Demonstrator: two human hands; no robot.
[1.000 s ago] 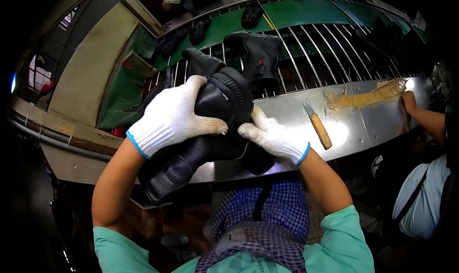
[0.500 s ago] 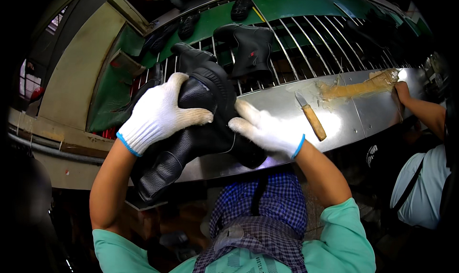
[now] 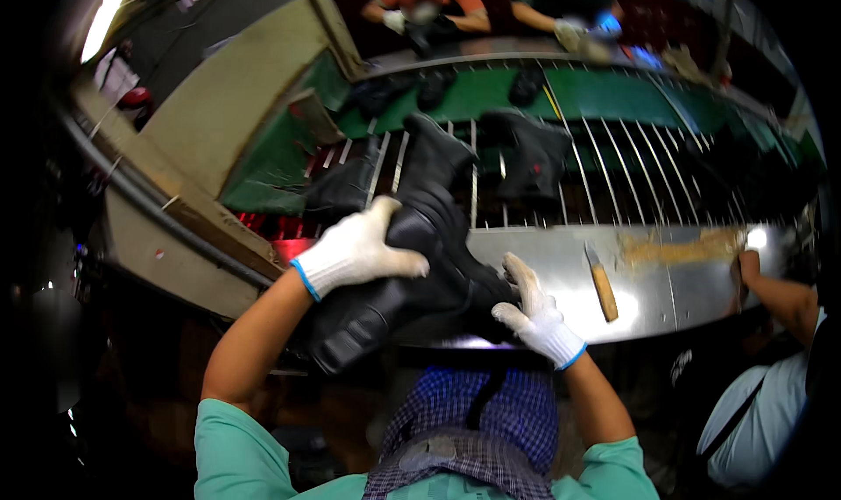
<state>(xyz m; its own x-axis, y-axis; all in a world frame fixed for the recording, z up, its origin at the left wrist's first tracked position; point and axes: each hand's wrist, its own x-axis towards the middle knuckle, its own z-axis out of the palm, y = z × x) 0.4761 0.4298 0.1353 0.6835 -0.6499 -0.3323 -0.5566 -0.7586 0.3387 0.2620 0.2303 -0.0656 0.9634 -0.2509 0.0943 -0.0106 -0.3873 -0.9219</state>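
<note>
A black leather boot (image 3: 425, 294) lies tilted over the near edge of the metal table, its shaft towards the lower left. My left hand (image 3: 355, 253), in a white knit glove with a blue cuff, is closed on its upper side, thumb across the leather. Also gloved in white, my right hand (image 3: 541, 320) grips the boot's right end between thumb and fingers, slightly blurred. Beyond it, more black boots stand on the bars: one right behind the left hand (image 3: 438, 154) and another farther right (image 3: 530, 163). A wooden-handled knife (image 3: 602, 285) lies right of my right hand.
Metal bars (image 3: 600, 167) span the line behind the steel tabletop (image 3: 565, 250). Brown tape (image 3: 679, 246) sticks to the steel. A co-worker's arm (image 3: 780, 294) rests at the right edge. Two people (image 3: 429, 0) work across. A beige panel (image 3: 236, 97) rises at left.
My view has shifted, so the far side shows more. My right hand has moved from the boot's middle to its right end; my left hand keeps its grip.
</note>
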